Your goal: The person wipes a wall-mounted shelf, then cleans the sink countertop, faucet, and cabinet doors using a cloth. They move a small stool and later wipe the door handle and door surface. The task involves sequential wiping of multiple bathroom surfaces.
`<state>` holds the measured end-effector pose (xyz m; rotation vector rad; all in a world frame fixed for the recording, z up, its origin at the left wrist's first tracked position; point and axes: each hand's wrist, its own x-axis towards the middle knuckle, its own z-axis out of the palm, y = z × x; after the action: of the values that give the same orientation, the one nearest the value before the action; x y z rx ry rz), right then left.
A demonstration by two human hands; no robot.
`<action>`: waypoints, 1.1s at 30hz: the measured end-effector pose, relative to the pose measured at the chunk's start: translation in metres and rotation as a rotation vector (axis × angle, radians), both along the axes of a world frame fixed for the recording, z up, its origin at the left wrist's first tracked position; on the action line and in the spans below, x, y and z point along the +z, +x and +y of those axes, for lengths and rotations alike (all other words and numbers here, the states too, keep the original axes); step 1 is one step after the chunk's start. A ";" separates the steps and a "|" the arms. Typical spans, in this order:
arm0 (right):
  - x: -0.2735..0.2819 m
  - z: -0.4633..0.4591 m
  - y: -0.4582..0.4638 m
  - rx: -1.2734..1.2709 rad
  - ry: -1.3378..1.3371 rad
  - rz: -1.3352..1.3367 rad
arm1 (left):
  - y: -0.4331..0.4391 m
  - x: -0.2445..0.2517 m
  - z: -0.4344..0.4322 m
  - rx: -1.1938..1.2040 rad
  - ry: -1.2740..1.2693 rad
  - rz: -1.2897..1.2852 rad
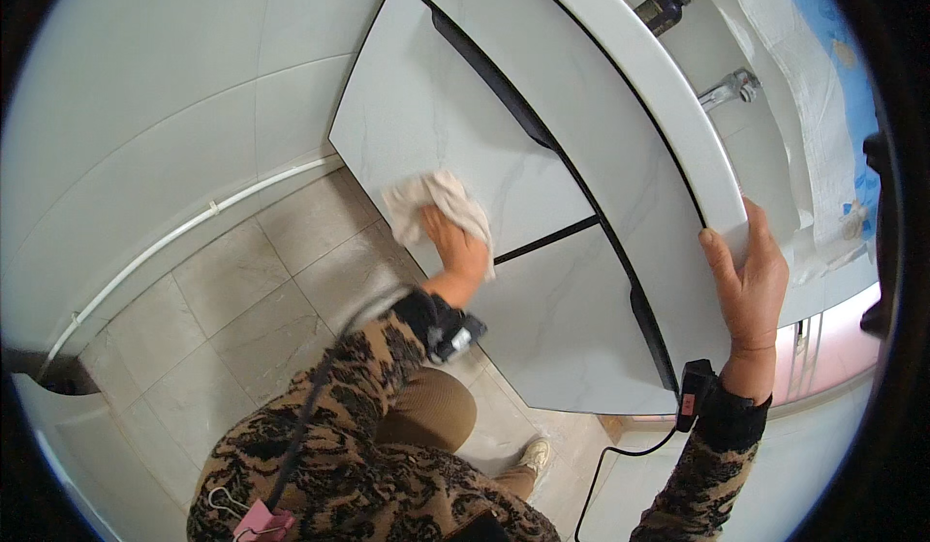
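Observation:
My left hand (454, 244) presses a crumpled cream cloth (436, 189) against the lower front of a white, marble-patterned vanity cabinet (450, 106). The cloth lies near the bottom edge of the larger door and partly covers my fingers. Farther right, my right hand (752, 288) grips the rounded white rim (679, 91) of the vanity top. Its thumb rests on the front side, while the fingers lie over the top. A black recessed handle (494, 77) runs along the larger door, and another black handle (652, 338) edges the smaller door.
A chrome faucet (730, 89) and a dark pump bottle (661, 13) stand on the vanity top. Along the wall base runs a white pipe (174, 237) above the tiled floor (240, 302). A black cable (599, 462) hangs from my right wrist. A white fixture (65, 433) sits lower left.

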<state>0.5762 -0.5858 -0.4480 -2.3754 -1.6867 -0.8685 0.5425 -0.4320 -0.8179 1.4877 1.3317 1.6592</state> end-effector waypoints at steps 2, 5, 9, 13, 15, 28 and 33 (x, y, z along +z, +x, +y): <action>0.000 0.000 -0.001 -0.005 0.000 0.060 | -0.002 -0.011 -0.021 -0.069 -0.026 -0.025; 0.000 0.000 -0.001 -0.029 -0.004 0.049 | -0.005 -0.025 -0.012 -0.115 -0.103 -0.036; -0.001 0.000 -0.001 -0.031 0.000 0.015 | -0.015 -0.031 0.032 -0.072 -0.266 -0.133; -0.003 0.002 -0.001 0.038 0.027 -0.039 | -0.037 -0.023 0.108 -0.107 -0.389 -0.539; -0.002 0.005 -0.002 0.064 0.036 -0.060 | -0.047 -0.010 0.153 -0.113 -0.385 -0.422; 0.001 0.013 -0.012 0.064 0.036 -0.144 | -0.024 0.134 0.166 -0.007 0.208 -0.294; 0.001 0.018 -0.013 0.045 0.022 -0.157 | 0.004 0.134 0.057 -0.097 0.120 -0.227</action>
<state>0.5633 -0.5675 -0.4472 -2.2996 -1.7683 -1.0851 0.5466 -0.3747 -0.6841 1.3590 1.0392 1.8102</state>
